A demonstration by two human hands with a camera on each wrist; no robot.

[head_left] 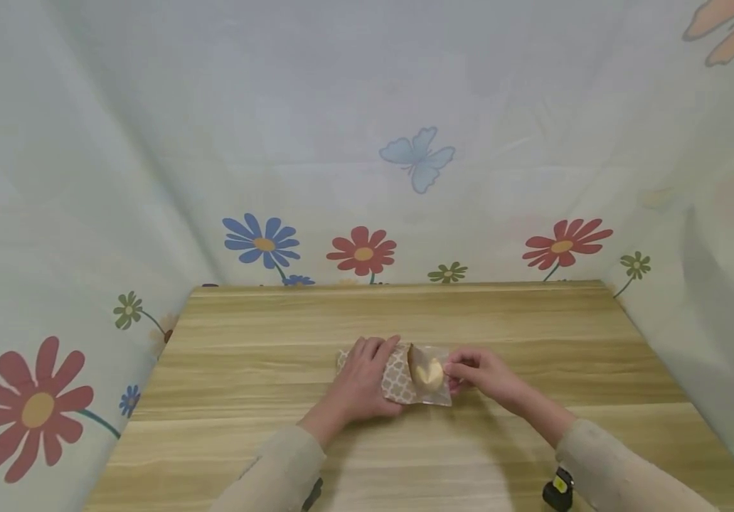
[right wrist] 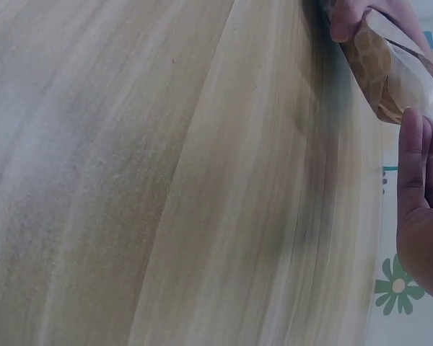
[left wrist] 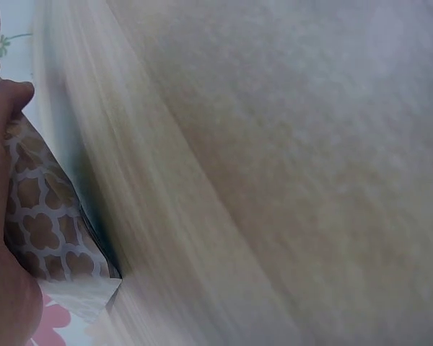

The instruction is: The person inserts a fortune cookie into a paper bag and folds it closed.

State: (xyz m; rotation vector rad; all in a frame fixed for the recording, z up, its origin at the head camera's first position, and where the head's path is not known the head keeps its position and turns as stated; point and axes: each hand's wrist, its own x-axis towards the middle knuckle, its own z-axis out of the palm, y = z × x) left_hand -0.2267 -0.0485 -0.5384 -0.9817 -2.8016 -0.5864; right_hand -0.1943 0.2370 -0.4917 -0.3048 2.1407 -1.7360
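A bag (head_left: 399, 380) with a brown-and-white lattice pattern and a clear plastic end lies on its side above the wooden table. Inside the clear end shows a pale yellow, rounded piece (head_left: 431, 375), its kind not plain. My left hand (head_left: 363, 380) grips the patterned part; the left wrist view shows the thumb over the bag (left wrist: 43, 223). At the other end, my right hand (head_left: 479, 371) pinches the clear edge, close to the pale piece. The right wrist view shows its fingers (right wrist: 413, 155) at the bag's (right wrist: 372, 61) plastic end.
The wooden table (head_left: 264, 320) runs back to a pale cloth (head_left: 316, 142) printed with flowers and a butterfly, which also hangs at both sides. A black wrist device (head_left: 559, 491) sits by the right sleeve.
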